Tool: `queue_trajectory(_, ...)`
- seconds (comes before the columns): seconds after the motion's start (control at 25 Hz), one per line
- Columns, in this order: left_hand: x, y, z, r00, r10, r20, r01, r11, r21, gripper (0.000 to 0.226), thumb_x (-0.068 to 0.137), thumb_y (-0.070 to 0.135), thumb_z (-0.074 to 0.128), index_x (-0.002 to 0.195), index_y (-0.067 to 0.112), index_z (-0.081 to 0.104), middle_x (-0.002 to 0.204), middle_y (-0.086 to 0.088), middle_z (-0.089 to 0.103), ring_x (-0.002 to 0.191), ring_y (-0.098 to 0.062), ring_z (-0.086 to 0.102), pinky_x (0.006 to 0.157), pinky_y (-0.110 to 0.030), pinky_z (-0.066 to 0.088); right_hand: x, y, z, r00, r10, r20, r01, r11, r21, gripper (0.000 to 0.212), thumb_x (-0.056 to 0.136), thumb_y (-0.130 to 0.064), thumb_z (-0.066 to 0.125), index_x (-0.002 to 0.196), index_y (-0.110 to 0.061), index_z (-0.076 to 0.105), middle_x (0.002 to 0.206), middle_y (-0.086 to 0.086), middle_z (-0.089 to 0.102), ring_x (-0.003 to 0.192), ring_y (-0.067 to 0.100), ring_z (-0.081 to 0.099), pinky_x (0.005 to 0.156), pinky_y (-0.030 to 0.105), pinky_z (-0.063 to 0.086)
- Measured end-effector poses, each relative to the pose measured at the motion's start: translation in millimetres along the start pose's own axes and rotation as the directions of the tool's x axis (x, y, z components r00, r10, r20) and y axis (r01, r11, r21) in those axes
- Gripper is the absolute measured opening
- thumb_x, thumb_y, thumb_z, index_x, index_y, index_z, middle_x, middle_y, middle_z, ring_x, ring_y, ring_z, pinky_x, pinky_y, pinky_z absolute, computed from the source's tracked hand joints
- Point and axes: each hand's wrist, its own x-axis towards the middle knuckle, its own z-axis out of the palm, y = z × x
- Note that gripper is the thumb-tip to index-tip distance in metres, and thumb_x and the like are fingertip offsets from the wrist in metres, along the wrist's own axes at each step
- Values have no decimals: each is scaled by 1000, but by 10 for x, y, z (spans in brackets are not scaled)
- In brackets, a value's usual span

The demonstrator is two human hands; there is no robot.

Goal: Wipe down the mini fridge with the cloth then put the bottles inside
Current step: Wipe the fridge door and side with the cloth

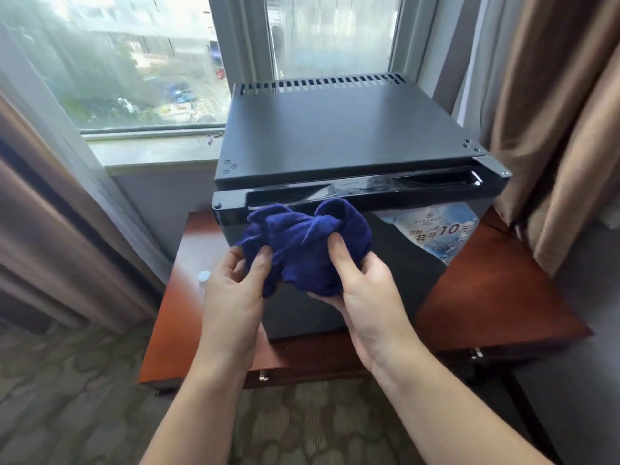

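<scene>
We hold the bunched blue cloth in both hands, against the mini fridge's shut door, just below its top edge. Our left hand pinches the cloth's left side between thumb and fingers. Our right hand cups it from beneath, thumb pressed on top. The fridge stands on the wooden table. A white bottle cap shows near the table's left edge.

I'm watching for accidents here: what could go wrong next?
The bottle stands just beside the left hand on the table; a sideways wipe might topple it. The cloth, gripped by that hand and the right hand, could catch and peel the sticker on the mini fridge.
</scene>
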Motion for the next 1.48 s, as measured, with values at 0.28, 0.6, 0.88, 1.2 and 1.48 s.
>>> queue_trajectory(0.28, -382, -319, 688, 994, -39, 99, 41, 999, -18, 24, 85, 30, 66, 106, 23, 75, 117, -4, 76, 114, -28, 71, 96, -47, 54, -161, -159, -892, 996, -93, 16, 94, 991, -91, 41, 92, -43, 71, 126, -21, 67, 124, 0, 75, 121, 17, 68, 110, 51, 49)
queue_trajectory(0.6, -842, -931, 2032, 990, -80, 114, 62, 987, 150, 25, 101, 8, 58, 116, 22, 72, 116, -3, 77, 114, -25, 71, 102, -55, 52, -105, -455, -2406, 997, -71, -26, 69, 994, -81, 45, 84, -58, 70, 123, -36, 65, 120, -10, 76, 113, 9, 71, 94, 35, 57)
queue_trajectory(0.88, -1271, -1509, 2871, 908, -402, 117, 398, 915, 61, 29, 97, 36, 57, 120, 21, 67, 119, -5, 76, 111, -22, 72, 101, -48, 51, 24, -395, -3332, 996, 56, -74, -66, 989, -134, 50, 75, -54, 75, 121, -38, 64, 116, -10, 77, 111, 9, 71, 103, 43, 54)
queue_trajectory(1.2, -879, -1869, 3043, 920, -386, 66, 378, 919, 112, 23, 97, 34, 60, 118, 34, 70, 119, -2, 76, 110, -21, 73, 88, -40, 56, 573, -295, -3441, 983, 182, -17, -179, 946, -269, 60, 65, -39, 85, 119, -33, 59, 114, -6, 76, 108, 7, 72, 104, 42, 54)
queue_trajectory(1.48, -570, -2303, 3224, 837, -537, -107, 544, 837, 55, 24, 106, 30, 49, 124, 28, 65, 117, -4, 76, 102, -20, 71, 78, -37, 57, 1254, -116, -3523, 930, 351, -109, -357, 796, -488, 83, 48, -53, 66, 126, -29, 55, 127, 4, 55, 113, 15, 59, 93, 33, 54)
